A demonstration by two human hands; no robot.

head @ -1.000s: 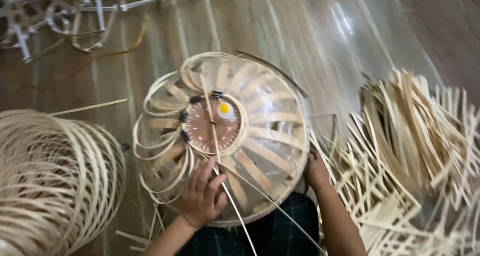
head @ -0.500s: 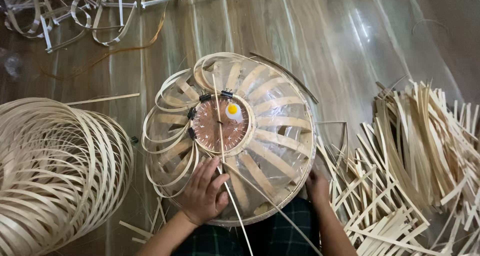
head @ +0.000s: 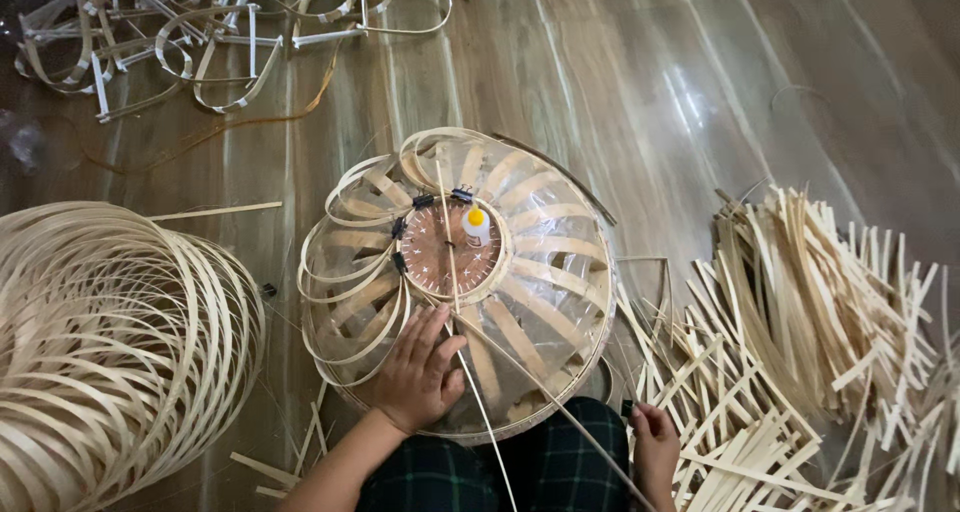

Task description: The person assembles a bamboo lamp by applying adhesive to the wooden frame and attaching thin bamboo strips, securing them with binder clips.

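Down on the wooden floor, the biggest thing is the finished coil of bamboo hoops at the left, then the heap of cut bamboo strips at the right, well apart from it. Between them, just in front of the person's knees, sits the round bamboo frame, domed, with flat slats fanning from a brown centre disc. A few black clips pinch slats at the disc's edge, and a small glue bottle with a yellow cap stands on it.

The left hand lies flat and open on the near slats, fingers spread, pressing them down. The right hand is low beside the frame's rim, among the strips; whether it grips one I cannot tell. Two thin sticks cross the frame toward the lap.

Likely risks: if the pressing hand lifts or slides, the looped slats at the left could spring loose; a nudge of the frame might tip the bottle and spill glue over the disc; loose splintery strips could prick the right hand.
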